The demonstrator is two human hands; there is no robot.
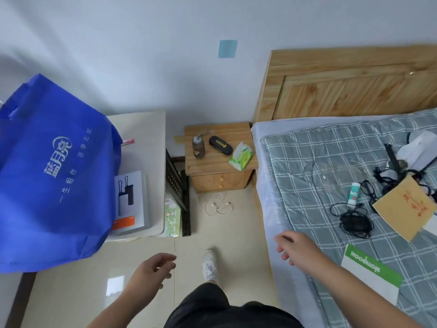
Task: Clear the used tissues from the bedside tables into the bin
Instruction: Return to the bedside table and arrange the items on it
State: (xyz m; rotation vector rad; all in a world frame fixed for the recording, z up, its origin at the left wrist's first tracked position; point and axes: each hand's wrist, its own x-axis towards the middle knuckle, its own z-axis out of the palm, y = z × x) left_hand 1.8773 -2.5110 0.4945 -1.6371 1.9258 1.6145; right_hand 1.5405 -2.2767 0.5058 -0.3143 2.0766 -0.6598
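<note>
A wooden bedside table point(212, 163) stands against the wall between a desk and the bed. On it lie a green tissue pack point(241, 157) with a white tissue sticking out, a black glasses case point(220, 144) and a grey bottle point(198, 146). I see no loose crumpled tissue on it and no bin in view. My left hand point(153, 269) hangs low over the floor, fingers apart and empty. My right hand point(299, 248) reaches over the bed's near edge, also empty with loose fingers. Both hands are well short of the bedside table.
A big blue fabric bag point(52, 176) sits on the desk point(144, 129) at left. A white earphone cable point(218, 204) lies on the floor before the bedside table. The bed point(319, 176) holds cables, glasses, a small bottle, a brown envelope and a white tissue box point(416, 147).
</note>
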